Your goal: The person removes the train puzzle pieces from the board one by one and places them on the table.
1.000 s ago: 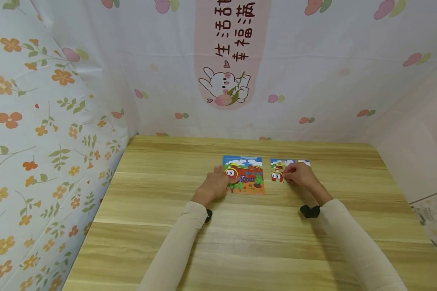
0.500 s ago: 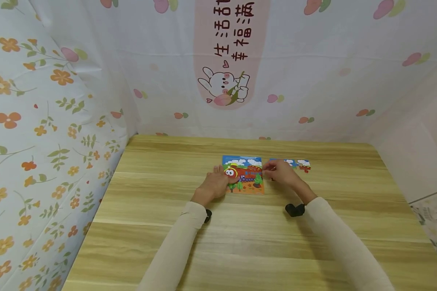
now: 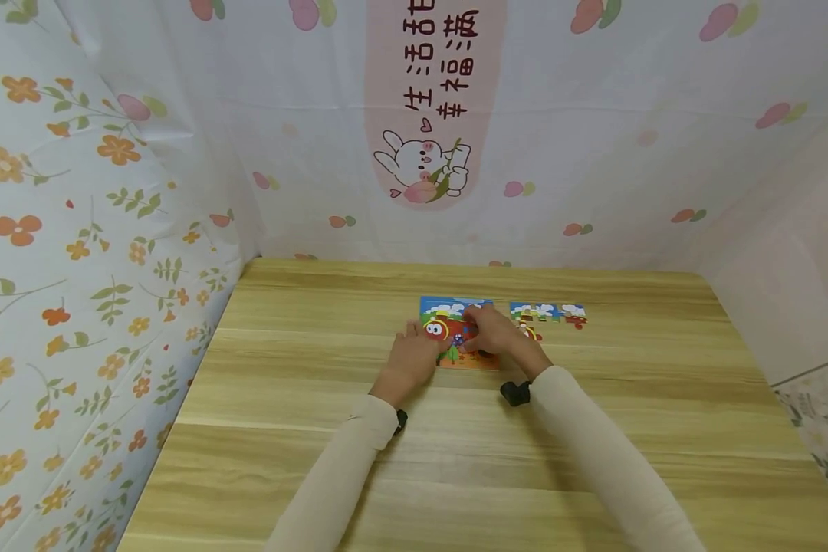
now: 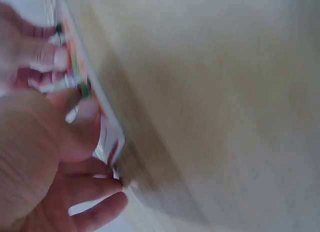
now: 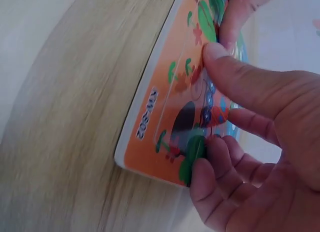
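A flat train-picture puzzle board lies on the table, with blue sky and orange ground. My left hand holds its left side, thumb over the picture and fingers at the edge. Over the right half is my right hand. In the right wrist view, this hand's thumb presses the middle of the board, while its curled fingers touch a green tree at the right edge; I cannot tell whether they pinch a piece. Right of the board are joined sky pieces and a red train-face piece, partly hidden by the right hand.
Another sky-and-train piece lies at the right end of the joined pieces. The wood-grain table ends at the back against a printed cloth, and a flowered cloth hangs along the left.
My right hand has moved left from the loose pieces, past the board's right edge, onto the picture. The left hand stays at the board's left side, slightly shifted.
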A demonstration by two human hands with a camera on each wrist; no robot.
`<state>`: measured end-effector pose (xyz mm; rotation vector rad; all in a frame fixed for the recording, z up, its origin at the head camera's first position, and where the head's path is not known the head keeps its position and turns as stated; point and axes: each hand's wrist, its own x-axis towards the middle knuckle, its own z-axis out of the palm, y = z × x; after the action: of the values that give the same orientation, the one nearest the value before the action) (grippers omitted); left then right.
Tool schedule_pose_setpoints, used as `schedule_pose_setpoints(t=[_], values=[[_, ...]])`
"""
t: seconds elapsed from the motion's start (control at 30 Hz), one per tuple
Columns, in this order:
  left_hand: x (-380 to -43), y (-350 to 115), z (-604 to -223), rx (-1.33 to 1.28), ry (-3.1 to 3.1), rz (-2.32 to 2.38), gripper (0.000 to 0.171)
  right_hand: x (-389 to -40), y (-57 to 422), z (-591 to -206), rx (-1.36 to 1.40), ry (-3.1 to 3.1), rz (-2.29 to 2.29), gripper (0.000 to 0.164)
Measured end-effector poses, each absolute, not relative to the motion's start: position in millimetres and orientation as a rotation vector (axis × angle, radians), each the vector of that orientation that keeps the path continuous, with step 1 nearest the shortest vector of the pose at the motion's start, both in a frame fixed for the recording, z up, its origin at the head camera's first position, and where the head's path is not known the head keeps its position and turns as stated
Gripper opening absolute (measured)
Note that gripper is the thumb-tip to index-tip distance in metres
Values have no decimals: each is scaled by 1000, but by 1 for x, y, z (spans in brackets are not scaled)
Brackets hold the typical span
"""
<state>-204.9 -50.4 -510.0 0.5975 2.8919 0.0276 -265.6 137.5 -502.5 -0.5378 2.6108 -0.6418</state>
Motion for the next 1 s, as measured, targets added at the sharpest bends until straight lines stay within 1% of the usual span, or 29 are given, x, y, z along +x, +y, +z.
schedule_pose_setpoints(t=[0.17,0.23,0.3,0.4,0.5,0.6,0.7,0.83,1.0], values=[[-197,-44,-512,623,3037,-43,17,-266,133,-500,-508,2615,-639,55],[-197,-48,-513,613,3054,54,15,-268,132,-499,-494,2604,-654,55],[-198,-55,-515,647,3033,186,17,-269,131,-498,-488,2583,-670,54],[-199,-65,-517,738,2971,281,30,-270,129,-495,-446,2547,-681,52],[-199,-67,-518,840,2949,140,42,-272,127,-492,-396,2515,-673,49],[-199,-63,-517,854,2954,-5,49,-275,125,-490,-377,2482,-666,47],[-199,-59,-517,835,2944,-41,49,-278,124,-489,-360,2424,-695,41],[-198,-58,-516,825,2915,-83,50,-280,124,-488,-335,2361,-748,26],[-199,-57,-513,811,2917,-109,51,-280,125,-489,-337,2342,-819,13]])
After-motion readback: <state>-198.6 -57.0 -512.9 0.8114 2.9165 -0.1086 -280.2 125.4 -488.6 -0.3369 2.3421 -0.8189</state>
